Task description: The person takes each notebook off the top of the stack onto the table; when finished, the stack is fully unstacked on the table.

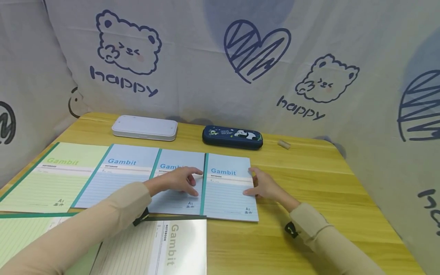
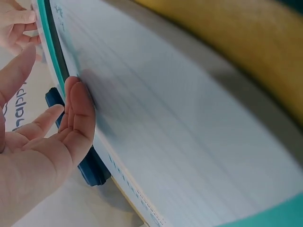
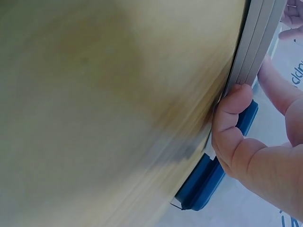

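My right hand [image 1: 266, 185] holds the right edge of a light-blue Gambit notebook [image 1: 228, 191] with a teal spine. Its thumb lies on the cover, and in the right wrist view curled fingers [image 3: 232, 113] bear on the layered page edges [image 3: 253, 42]. My left hand [image 1: 178, 180] hovers over or rests on the neighbouring blue notebook [image 1: 172, 198], loosely bent, with nothing between thumb and fingers. Its fingertips [image 2: 78, 92] are close to the rightmost notebook's spine. Whether they touch it, I cannot tell.
Further left lie another blue notebook [image 1: 120, 183] and a yellow-green one [image 1: 44, 187]. In front are a white notebook [image 1: 185, 248] and a green one [image 1: 20, 240], turned sideways. Behind stand a white case [image 1: 144, 126], a navy panda pencil case [image 1: 232, 137] and a small tan eraser-like block [image 1: 283, 144].
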`<action>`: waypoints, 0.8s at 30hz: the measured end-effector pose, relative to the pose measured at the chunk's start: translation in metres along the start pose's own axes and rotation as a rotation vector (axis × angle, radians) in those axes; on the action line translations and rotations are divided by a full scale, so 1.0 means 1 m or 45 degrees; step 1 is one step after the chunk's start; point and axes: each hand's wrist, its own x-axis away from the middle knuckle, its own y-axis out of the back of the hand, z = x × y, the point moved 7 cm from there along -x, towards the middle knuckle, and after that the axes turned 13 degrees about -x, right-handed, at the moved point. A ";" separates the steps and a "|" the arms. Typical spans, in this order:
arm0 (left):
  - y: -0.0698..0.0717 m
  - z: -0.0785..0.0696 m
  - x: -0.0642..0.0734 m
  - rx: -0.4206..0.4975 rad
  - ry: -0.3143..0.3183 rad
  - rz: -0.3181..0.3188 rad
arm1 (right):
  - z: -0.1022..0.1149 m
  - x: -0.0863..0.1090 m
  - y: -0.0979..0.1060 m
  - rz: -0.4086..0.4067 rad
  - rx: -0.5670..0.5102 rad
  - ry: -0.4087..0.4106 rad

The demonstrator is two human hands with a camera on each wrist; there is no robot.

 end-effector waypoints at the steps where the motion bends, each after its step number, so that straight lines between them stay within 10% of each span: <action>1: -0.001 0.000 -0.001 -0.009 0.009 -0.004 | 0.000 0.000 0.000 -0.003 0.001 -0.004; 24: -0.009 -0.001 -0.009 -0.175 0.014 -0.050 | -0.012 0.007 0.024 -0.048 -0.092 0.095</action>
